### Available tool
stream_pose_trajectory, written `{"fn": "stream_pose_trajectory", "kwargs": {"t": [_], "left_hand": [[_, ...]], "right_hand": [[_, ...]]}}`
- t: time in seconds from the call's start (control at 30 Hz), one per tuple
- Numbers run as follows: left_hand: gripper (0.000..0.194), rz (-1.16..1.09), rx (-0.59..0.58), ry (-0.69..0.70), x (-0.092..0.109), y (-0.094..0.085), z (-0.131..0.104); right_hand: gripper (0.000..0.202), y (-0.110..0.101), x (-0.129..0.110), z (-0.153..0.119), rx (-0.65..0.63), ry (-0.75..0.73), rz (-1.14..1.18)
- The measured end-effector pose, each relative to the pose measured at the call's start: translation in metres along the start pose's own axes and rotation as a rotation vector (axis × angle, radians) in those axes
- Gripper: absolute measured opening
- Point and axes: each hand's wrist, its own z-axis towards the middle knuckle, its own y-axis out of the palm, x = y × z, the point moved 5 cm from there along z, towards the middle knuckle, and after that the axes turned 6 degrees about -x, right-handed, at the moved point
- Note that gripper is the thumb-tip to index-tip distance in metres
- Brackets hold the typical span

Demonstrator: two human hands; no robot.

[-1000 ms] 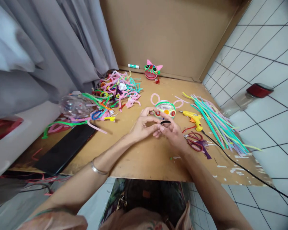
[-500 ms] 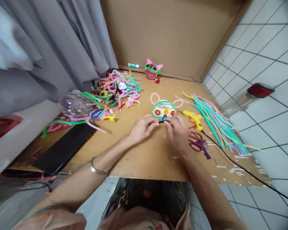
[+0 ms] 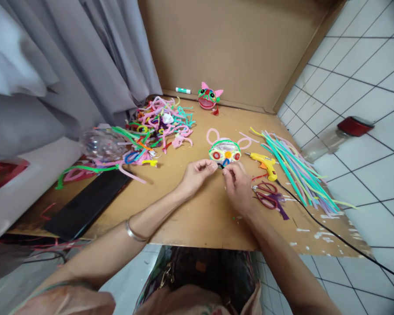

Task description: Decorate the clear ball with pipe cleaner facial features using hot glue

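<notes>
Between the fingertips of both hands runs a short black pipe cleaner (image 3: 220, 166). My left hand (image 3: 197, 173) pinches its left end, and my right hand (image 3: 238, 181) pinches the right end. Just beyond my fingers lies an animal face (image 3: 225, 148) made of pipe cleaners, with a green outline, red eyes ringed in pale yellow, an orange nose and a blue piece below it. Two pink loops form its ears; its lower edge is partly hidden by my hands. To the right of my right hand are red-handled scissors (image 3: 266, 195) and a yellow glue gun (image 3: 264, 164).
Loose pipe cleaners (image 3: 298, 170) lie in a bundle at the right. A tangled heap of pipe cleaner scraps (image 3: 164, 122) fills the back left. A finished animal head (image 3: 207, 97) and a glue stick (image 3: 183, 90) stand near the back board. A black flat case (image 3: 88, 205) lies front left.
My right hand has shifted slightly left and its grip on the black pipe cleaner has turned, uncovering more of the scissors. My left hand stays nearly in place.
</notes>
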Motion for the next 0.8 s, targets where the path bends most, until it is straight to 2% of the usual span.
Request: {"fn": "stream_pose_trajectory", "kwargs": {"t": [0.17, 0.23, 0.4, 0.6, 0.7, 0.8], "left_hand": [[0.031, 0.149, 0.029, 0.07, 0.013, -0.015, 0.005], [0.026, 0.25, -0.007, 0.075, 0.012, -0.017, 0.007], [0.024, 0.427, -0.135, 0.024, 0.004, -0.013, 0.009], [0.025, 0.414, -0.249, -0.003, 0.002, -0.006, 0.006], [0.025, 0.406, -0.282, -0.011, 0.004, -0.005, 0.005], [0.021, 0.419, -0.267, -0.028, 0.007, -0.01, 0.006]], "right_hand": [[0.016, -0.006, 0.011, 0.004, -0.128, 0.128, 0.127], [0.016, -0.005, 0.012, 0.005, -0.183, 0.144, 0.144], [0.017, -0.006, 0.007, 0.007, -0.23, 0.066, 0.064], [0.015, -0.007, 0.004, 0.008, -0.249, 0.023, 0.028], [0.015, -0.007, 0.005, 0.008, -0.26, -0.003, 0.007], [0.015, -0.009, 0.007, 0.008, -0.279, -0.018, -0.019]]}}
